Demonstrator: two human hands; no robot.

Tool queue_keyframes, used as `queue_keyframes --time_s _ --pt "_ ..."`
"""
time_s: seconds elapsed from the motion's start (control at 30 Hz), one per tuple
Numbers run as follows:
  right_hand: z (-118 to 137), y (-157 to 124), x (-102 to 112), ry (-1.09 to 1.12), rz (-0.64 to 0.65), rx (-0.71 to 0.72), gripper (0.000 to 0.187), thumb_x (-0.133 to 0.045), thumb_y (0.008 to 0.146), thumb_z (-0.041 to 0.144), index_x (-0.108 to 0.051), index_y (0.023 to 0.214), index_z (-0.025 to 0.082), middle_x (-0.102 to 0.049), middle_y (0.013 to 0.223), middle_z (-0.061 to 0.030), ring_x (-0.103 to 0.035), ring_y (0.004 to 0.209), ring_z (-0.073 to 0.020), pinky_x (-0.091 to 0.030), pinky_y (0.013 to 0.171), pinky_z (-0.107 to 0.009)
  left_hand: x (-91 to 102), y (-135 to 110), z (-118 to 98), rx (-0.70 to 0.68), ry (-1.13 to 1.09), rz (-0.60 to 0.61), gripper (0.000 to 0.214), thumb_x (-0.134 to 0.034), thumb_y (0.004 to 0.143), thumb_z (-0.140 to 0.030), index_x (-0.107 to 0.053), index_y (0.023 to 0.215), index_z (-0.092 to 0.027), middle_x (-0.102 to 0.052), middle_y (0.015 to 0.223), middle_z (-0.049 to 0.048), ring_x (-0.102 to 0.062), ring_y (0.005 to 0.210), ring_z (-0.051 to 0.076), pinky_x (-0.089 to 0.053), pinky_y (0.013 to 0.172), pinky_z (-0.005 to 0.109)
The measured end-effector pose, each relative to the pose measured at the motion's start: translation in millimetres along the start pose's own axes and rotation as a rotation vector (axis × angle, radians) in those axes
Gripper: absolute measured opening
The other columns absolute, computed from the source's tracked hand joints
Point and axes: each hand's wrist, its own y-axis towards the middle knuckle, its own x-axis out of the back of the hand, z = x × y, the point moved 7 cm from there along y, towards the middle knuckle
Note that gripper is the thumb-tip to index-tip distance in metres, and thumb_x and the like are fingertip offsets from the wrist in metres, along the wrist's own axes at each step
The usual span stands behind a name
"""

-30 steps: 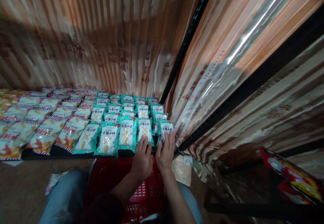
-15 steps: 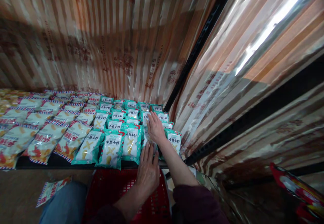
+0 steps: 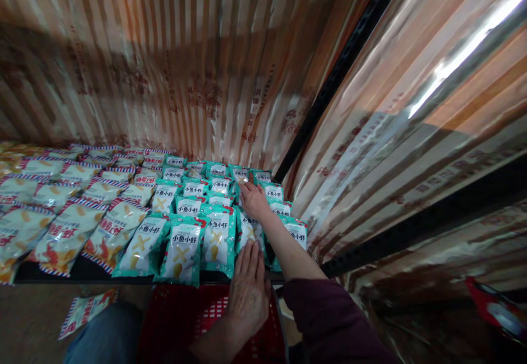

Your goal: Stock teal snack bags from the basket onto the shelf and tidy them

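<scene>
A black shelf [image 3: 27, 274] carries close rows of small teal-and-white glossy plastic snack packets [image 3: 180, 248] toward its right end, up to the right rear corner. Left of them lie white-and-orange plastic snack packets [image 3: 111, 232] with striped edges.

The left hand [image 3: 249, 290] is loose and grips nothing; its straight fingers touch the lower end of a teal-and-white packet [image 3: 250, 227] at the shelf's front edge, second from the right end. The right hand [image 3: 256, 202] reaches over that packet, fingers among those behind it; whether they pinch one, I cannot tell.

With neighbours packed so tightly, light pressure from flat fingers seems best: a hard push could bunch the soft film or tip a packet. The left hand is well placed to steady the front packet, since it lies just above the red perforated plastic basket [image 3: 173, 317]. The right wrist should stay raised, clear of the printed fronts.
</scene>
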Motion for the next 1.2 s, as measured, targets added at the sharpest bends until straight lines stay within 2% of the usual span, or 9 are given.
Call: queue_keyframes --time_s 0.13,0.27,0.4,0.5,0.63,0.7,0.8,1.0,1.2 --pt "6.0 -5.7 11.5 0.078 -0.100 0.029 0.041 -0.039 0.089 0.019 -0.049 0.129 0.011 -0.052 0.131 -0.0158 -0.040 0.128 -0.0241 -0.031 0.106 -0.043 11.8 -0.1 -2.0 -0.027 -0.001 0.039 0.052 -0.046 0.083 -0.021 -0.040 0.135 -0.012 -0.027 0.150 0.0129 -0.017 0.140 0.030 -0.036 0.106 0.050" --pt "28.9 -17.5 20.2 0.240 -0.178 0.122 0.037 -0.035 0.091 0.022 -0.057 0.120 0.013 -0.060 0.122 -0.0123 -0.050 0.119 -0.0196 -0.037 0.104 -0.037 35.9 -0.8 5.8 -0.035 0.069 0.041 0.051 -0.045 0.085 -0.024 -0.041 0.135 -0.016 -0.028 0.150 0.0116 -0.016 0.141 0.030 -0.033 0.107 0.052" --pt "44.5 -34.3 26.7 0.286 -0.242 0.104 0.037 -0.035 0.092 0.026 -0.059 0.117 0.014 -0.061 0.121 -0.0120 -0.049 0.122 -0.0215 -0.038 0.105 -0.040 65.6 -11.3 24.2 0.047 0.140 -0.044 0.049 -0.048 0.084 -0.024 -0.044 0.132 -0.017 -0.028 0.150 0.0121 -0.016 0.140 0.032 -0.028 0.109 0.053" --pt "49.4 -47.9 31.4 0.298 -0.302 0.059 0.037 -0.037 0.092 0.027 -0.061 0.116 0.013 -0.059 0.124 -0.0131 -0.045 0.126 -0.0230 -0.037 0.106 -0.043 88.5 -23.3 40.6 0.086 0.180 -0.124 0.059 -0.051 0.083 -0.021 -0.034 0.139 -0.021 -0.019 0.153 0.0105 -0.014 0.141 0.033 -0.024 0.110 0.055" --pt "60.2 -63.1 29.6 0.304 -0.297 0.054 0.037 -0.038 0.091 0.027 -0.059 0.118 0.013 -0.060 0.122 -0.0118 -0.048 0.122 -0.0236 -0.038 0.106 -0.043 113.9 -33.6 75.1 0.243 0.263 -0.215 0.066 -0.051 0.083 -0.019 -0.026 0.143 -0.025 -0.006 0.155 0.0105 -0.010 0.140 0.037 -0.023 0.108 0.059" --pt "66.4 -69.1 26.4 0.299 -0.284 0.044 0.037 -0.038 0.091 0.026 -0.058 0.120 0.013 -0.061 0.119 -0.0117 -0.048 0.120 -0.0241 -0.038 0.105 -0.044 114.9 -34.4 87.7 0.277 0.281 -0.192 0.062 -0.052 0.083 -0.021 -0.030 0.142 -0.024 -0.007 0.155 0.0110 -0.010 0.140 0.037 -0.023 0.108 0.060" --pt "72.0 -77.1 22.1 0.300 -0.284 0.013 0.037 -0.039 0.090 0.023 -0.057 0.120 0.012 -0.061 0.117 -0.0135 -0.050 0.116 -0.0248 -0.040 0.102 -0.044 107.3 -33.4 94.6 0.258 0.278 -0.162 0.058 -0.051 0.084 -0.024 -0.035 0.139 -0.022 -0.012 0.154 0.0122 -0.012 0.140 0.036 -0.022 0.108 0.059" --pt "67.1 -87.4 19.2 0.339 -0.305 -0.031 0.039 -0.041 0.087 0.019 -0.055 0.124 0.018 -0.059 0.116 -0.0122 -0.052 0.110 -0.0235 -0.046 0.096 -0.042 97.0 -32.4 91.1 0.252 0.252 -0.183 0.056 -0.052 0.084 -0.025 -0.038 0.138 -0.022 -0.013 0.154 0.0124 -0.013 0.140 0.035 -0.020 0.109 0.060" --pt "66.2 -84.0 16.5 0.391 -0.276 0.031 0.042 -0.036 0.085 0.008 -0.060 0.118 0.019 -0.062 0.105 -0.0103 -0.055 0.102 -0.0211 -0.047 0.093 -0.037 98.5 -28.2 87.6 0.230 0.274 -0.180 0.052 -0.054 0.082 -0.029 -0.044 0.133 -0.023 -0.024 0.151 0.0113 -0.014 0.141 0.034 -0.020 0.109 0.059"
